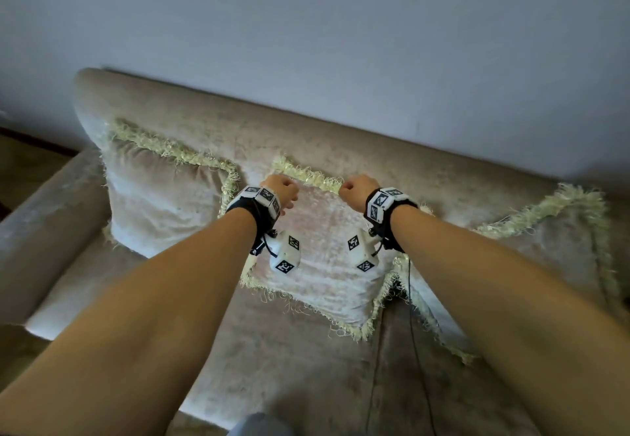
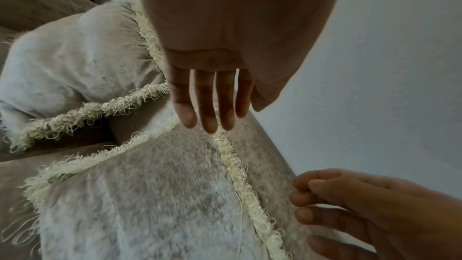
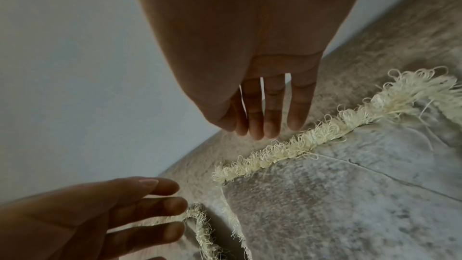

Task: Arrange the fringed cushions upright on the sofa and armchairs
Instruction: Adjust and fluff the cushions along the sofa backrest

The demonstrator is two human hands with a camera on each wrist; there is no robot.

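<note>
Middle cushion [image 1: 320, 258] leans upright against the sofa [image 1: 306, 138] backrest, between the left cushion [image 1: 160, 196], also upright, and the right cushion [image 1: 531, 248], which is tilted and cut off by the right forearm. Left hand [image 1: 281, 190] and right hand [image 1: 359, 188] sit at its top fringe; from the head camera they look fisted, but both wrist views show fingers [image 2: 207, 110] straight and relaxed, gripping nothing. Whether the fingertips touch the fringe is unclear; motion blur smears the cushion face, and a dark cable [image 1: 414, 326] hangs from the right wrist.
</note>
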